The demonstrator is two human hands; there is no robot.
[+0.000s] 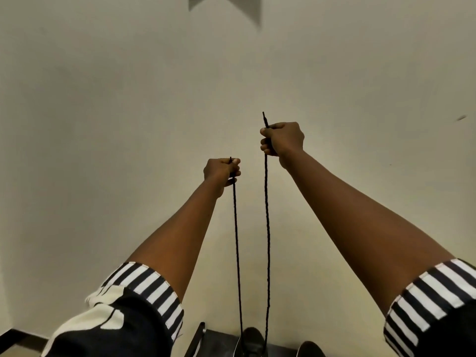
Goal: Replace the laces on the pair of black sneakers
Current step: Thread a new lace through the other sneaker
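Both arms are raised in front of a plain wall. My left hand (pixel 222 172) grips one end of a black lace (pixel 236 240), its tip just showing above the fist. My right hand (pixel 282 140) is held higher and grips the other end of the lace (pixel 268 228), whose tip sticks up above the fingers. The two strands run taut down to a black sneaker (pixel 251 341) at the bottom edge. A second black sneaker (pixel 310 349) is partly visible to its right, cut off by the frame.
The sneakers stand on a dark surface (pixel 221 341) at the bottom of the view, with a dark bar (pixel 197 338) at its left. A cream wall (pixel 128 124) fills the background. Striped rolled sleeves (pixel 152 287) frame both sides.
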